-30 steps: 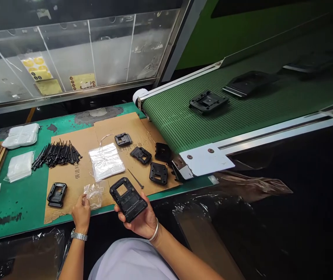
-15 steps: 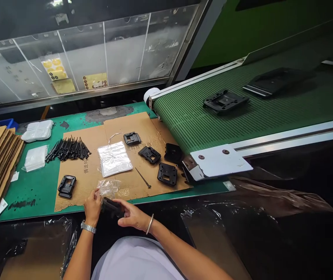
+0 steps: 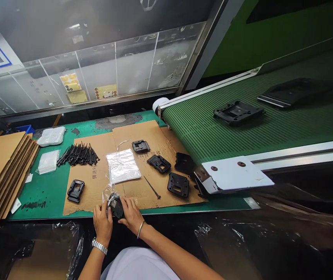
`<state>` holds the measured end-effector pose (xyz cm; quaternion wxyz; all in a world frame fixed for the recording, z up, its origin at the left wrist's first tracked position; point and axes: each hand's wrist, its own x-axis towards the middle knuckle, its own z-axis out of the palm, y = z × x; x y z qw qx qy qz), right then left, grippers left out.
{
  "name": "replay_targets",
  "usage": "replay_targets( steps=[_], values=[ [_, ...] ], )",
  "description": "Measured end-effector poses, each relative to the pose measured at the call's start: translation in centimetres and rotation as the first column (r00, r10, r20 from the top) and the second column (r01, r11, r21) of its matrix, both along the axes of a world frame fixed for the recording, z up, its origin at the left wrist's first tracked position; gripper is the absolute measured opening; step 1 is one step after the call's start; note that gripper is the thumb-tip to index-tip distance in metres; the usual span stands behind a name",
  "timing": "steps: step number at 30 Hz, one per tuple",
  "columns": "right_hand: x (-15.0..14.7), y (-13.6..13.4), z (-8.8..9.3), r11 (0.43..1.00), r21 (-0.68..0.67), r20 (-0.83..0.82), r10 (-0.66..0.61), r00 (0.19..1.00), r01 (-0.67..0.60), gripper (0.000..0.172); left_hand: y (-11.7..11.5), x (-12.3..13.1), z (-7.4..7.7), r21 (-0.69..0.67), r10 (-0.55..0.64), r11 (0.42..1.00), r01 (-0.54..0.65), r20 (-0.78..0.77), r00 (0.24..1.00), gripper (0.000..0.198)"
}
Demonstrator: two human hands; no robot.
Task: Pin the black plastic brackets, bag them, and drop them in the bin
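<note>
At the table's front edge, my right hand [image 3: 132,214] grips a black plastic bracket [image 3: 116,208] from its right side. My left hand [image 3: 102,221] is closed on a clear plastic bag [image 3: 108,191], whose film lies over the bracket's upper left part. How far the bracket sits inside the bag I cannot tell. Just beyond my hands lies a stack of clear bags [image 3: 124,166] on the cardboard sheet [image 3: 93,198]. Another black bracket [image 3: 76,190] rests to the left, and several more, such as one bracket [image 3: 178,184], lie to the right near a single long black screw [image 3: 152,187].
A pile of long black screws [image 3: 79,154] lies behind, beside white packs [image 3: 48,161]. Cardboard sheets [image 3: 6,171] are stacked at the left. The green conveyor belt [image 3: 201,132] slopes in from the right, carrying black parts [image 3: 238,112]; its white end plate [image 3: 238,175] juts over the table.
My hands have come together, and the bracket has moved up against the bag, with film now over part of it. The camera view has shifted, so the scene sits farther right and lower.
</note>
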<state>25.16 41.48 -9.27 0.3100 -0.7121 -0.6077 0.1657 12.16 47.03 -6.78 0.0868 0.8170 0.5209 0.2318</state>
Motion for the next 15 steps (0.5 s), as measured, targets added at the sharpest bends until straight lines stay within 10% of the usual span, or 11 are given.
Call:
replay_targets(
  steps=[6,10,15],
  values=[
    [0.5,0.4,-0.4,0.997,-0.072,-0.382,-0.06,0.922,0.035,0.018,0.9,0.8,-0.8,0.002,-0.229,0.973,0.23,0.077,0.97,0.027],
    [0.6,0.7,0.2,0.996,-0.072,-0.494,-0.08,0.866,0.051,0.007,1.0,1.2,-0.5,0.039,-0.239,0.971,0.237,0.06,0.969,0.028],
    [0.2,2.3,1.1,0.985,-0.154,-0.928,-0.172,0.33,0.082,0.037,0.3,1.5,2.9,0.132,-0.482,0.868,0.479,-0.012,0.876,0.028]
  ],
)
